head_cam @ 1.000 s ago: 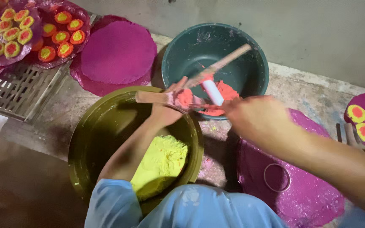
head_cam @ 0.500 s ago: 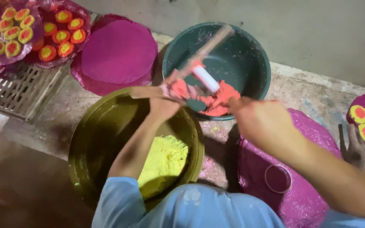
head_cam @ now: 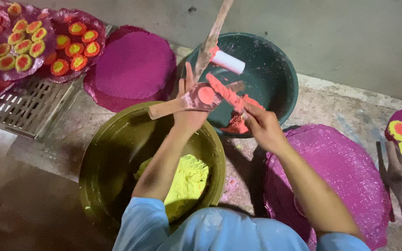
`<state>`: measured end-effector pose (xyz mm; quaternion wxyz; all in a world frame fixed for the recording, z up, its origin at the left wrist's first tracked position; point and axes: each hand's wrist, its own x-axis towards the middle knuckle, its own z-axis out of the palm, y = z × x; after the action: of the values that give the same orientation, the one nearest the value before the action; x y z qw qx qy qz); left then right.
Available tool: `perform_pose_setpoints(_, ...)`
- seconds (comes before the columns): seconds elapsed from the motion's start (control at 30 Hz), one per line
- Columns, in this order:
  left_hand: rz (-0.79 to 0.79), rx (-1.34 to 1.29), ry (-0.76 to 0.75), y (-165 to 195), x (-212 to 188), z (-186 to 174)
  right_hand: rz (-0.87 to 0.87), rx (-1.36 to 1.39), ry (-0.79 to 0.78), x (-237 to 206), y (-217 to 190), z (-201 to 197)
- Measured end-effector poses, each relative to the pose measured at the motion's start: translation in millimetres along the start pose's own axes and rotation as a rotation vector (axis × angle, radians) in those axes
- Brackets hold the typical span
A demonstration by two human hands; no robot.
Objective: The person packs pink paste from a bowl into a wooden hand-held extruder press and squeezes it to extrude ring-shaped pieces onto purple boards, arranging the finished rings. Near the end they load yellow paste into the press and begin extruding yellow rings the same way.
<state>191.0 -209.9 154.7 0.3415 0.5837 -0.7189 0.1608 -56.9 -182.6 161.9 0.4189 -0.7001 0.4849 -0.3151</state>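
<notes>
Orange paste [head_cam: 231, 95] is scraped off a wooden mould [head_cam: 189, 100], clasped by the left hand [head_cam: 189, 114] above the green bowl [head_cam: 275, 69] so scraps drop in; right hand [head_cam: 261, 125] pinches the scraper.

Both hands [head_cam: 224, 111] meet over the far basin [head_cam: 280, 79]; the near basin [head_cam: 103, 162] sits before it.

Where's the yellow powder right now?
In the head view, the yellow powder lies in the olive-green basin at lower centre, under the left forearm, just in front of the dark green basin that holds the orange powder.
</notes>
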Motion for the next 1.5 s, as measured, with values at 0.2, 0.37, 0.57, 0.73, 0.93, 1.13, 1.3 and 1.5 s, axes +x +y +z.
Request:
perform_pose_setpoints(0.2, -0.413, -0.344, -0.158, -4, 14, 11, -0.25, -0.069, 0.012, 4, 15, 17)
perform_pose_setpoints(0.37, -0.47, -0.658, 0.149, -50, 15, 27, -0.06, -0.528, -0.068, 27, 61, -15)
perform_pose_setpoints(0.57, -0.962, -1.531, -0.259, -10, -24, 23, -0.506, -0.627, -0.017, 44, 55, -57)
perform_pose_setpoints(0.73, -0.881, -2.086, -0.954, 108, -88, -16, -0.581, 1.171, -0.012, -46, -10, -45)
perform_pose_setpoints(0.93, -0.079, -1.276, -0.746, 188, -103, -86, -0.703, 0.836, 0.116, -159, -30, -101)
perform_pose_setpoints(1.13, -0.409, -1.893, -0.998, 243, -75, -189, -1.102, -0.252, 0.147, -253, -34, -147)
perform_pose_setpoints(1.3, -0.091, -0.84, -1.154, 287, -94, -198, -1.283, -0.369, 0.233, -291, -34, -138)
perform_pose_setpoints(1.5, 0.141, -0.673, -1.044, 317, -104, -148, -1.06, -0.388, 0.177, -325, -16, -166)
